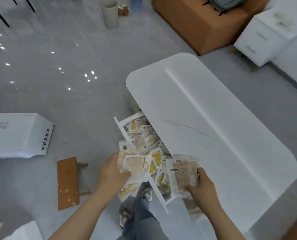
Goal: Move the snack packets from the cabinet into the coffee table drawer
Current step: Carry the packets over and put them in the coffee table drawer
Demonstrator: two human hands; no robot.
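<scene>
1. Your left hand [112,172] grips snack packets [135,164] over the drawer's [121,129] front edge; loose ones may fall outside.
2. Your right hand [203,186] clamps a stack [183,174] at its near corner; the drawer may overflow.

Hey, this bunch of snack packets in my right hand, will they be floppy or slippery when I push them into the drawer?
Probably floppy: the snack packets in your right hand are thin flat pouches, fanned out unevenly. Likely slippery, as the film looks glossy. Seemingly light, since one hand holds several.
</scene>
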